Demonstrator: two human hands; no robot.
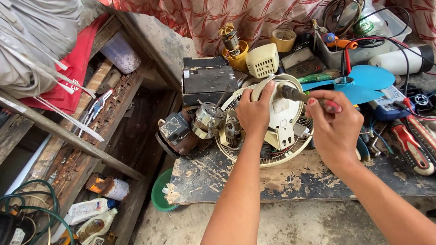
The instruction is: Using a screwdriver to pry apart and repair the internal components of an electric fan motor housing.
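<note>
On the worn wooden tabletop (296,180) rests a round cream plastic fan housing (280,117) over its wire grille, gripped at its top edge by the left hand (254,112). Just beside it, the right hand (334,129) clenches a red-handled brush (303,96) touching the housing.

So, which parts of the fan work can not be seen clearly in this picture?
Head view only:
- Brush bristles: blurred.
- Right hand grip on the brush handle: fingers cover it.
- Cream fan housing left edge: hidden under the left hand.
- Fan guard centre: covered by the housing.
- Small motors: details too small.
</note>
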